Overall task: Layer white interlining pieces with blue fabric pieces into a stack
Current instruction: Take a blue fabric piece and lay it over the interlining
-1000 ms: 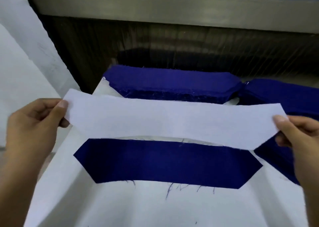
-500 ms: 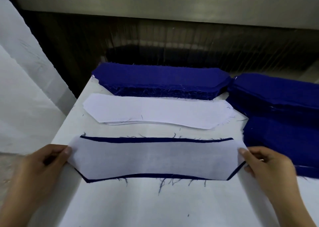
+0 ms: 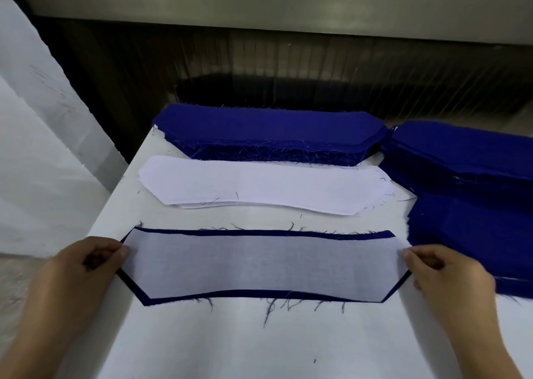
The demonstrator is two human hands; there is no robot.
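Note:
A thin white interlining piece [image 3: 265, 264] lies flat on a blue fabric piece [image 3: 259, 233], whose edge shows as a narrow dark border all round. My left hand [image 3: 86, 266] pinches the interlining's left end with thumb and curled fingers. My right hand [image 3: 444, 272] pinches its right end the same way. Behind them lies a low pile of white interlining pieces [image 3: 259, 186]. A thick stack of blue fabric pieces [image 3: 271, 132] sits at the table's far edge.
The white table [image 3: 259, 338] has loose blue threads on it. More stacks of blue pieces [image 3: 473, 182] crowd the right side. A white cloth surface [image 3: 37, 159] slopes away on the left. A dark slatted wall and a metal ledge [image 3: 288, 6] rise behind.
Both hands brought the white interlining piece down from in the air and laid it onto the blue piece, then shifted it slightly so the blue border shows all round.

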